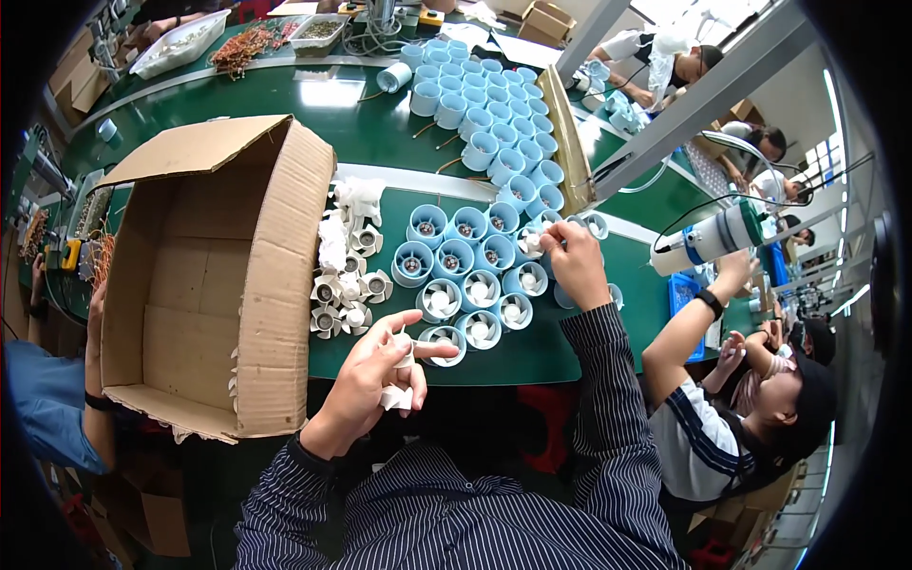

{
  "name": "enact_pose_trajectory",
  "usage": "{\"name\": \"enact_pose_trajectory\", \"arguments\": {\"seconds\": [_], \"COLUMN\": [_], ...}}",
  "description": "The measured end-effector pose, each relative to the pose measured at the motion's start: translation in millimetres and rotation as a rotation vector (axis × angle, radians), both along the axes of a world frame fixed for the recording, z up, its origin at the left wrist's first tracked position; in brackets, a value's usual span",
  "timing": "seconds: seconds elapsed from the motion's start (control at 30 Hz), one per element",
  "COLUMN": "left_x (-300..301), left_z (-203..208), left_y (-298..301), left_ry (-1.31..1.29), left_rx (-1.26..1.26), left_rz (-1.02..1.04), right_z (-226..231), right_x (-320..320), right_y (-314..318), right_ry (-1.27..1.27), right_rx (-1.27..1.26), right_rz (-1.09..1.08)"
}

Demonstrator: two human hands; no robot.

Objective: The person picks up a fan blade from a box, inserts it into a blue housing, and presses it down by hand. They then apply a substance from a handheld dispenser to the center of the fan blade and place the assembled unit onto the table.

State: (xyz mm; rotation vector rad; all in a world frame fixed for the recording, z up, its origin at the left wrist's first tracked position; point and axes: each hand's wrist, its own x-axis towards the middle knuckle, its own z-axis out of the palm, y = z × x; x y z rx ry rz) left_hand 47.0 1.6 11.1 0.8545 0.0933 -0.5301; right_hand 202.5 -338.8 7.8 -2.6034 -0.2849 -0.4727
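My left hand (pixel 353 388) is closed around a few small white fan impellers (pixel 397 398), its index finger stretched out to the right above the table's near edge. Farther right, my right hand (pixel 578 264) pinches a white fan impeller (pixel 531 244) at the mouth of a light-blue round housing. Whether that impeller is seated cannot be seen. Several blue housings (pixel 457 256) stand open side up in front of me. The nearer ones have white impellers (pixel 440 299) inside; others show bare metal centres. Loose white impellers (pixel 328 290) lie in a pile left of the housings.
A large open cardboard box (pixel 271 285) stands on the green table left of the pile. More blue housings (pixel 480 121) fill the back, beside a cardboard strip (pixel 567 142). A metal post (pixel 698 90) slants at right. Co-workers sit on both sides, one arm (pixel 679 328) close at right.
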Motion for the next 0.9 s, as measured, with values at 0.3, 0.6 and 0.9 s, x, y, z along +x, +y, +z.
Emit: {"name": "enact_pose_trajectory", "arguments": {"seconds": [0.3, 0.6, 0.9], "left_x": [3, 4, 4], "left_z": [-5, 7, 9], "left_y": [4, -12, -18], "left_ry": [-0.132, -0.139, -0.076], "left_rx": [0.040, -0.010, -0.028], "left_rz": [-0.072, -0.096, -0.008], "right_z": [13, 21, 84], "right_x": [1, -8, -115], "right_y": [11, 12, 107], "right_ry": [0.059, 0.046, 0.097], "right_rx": [0.033, -0.160, 0.176], "right_rz": [0.060, 0.058, 0.601]}}
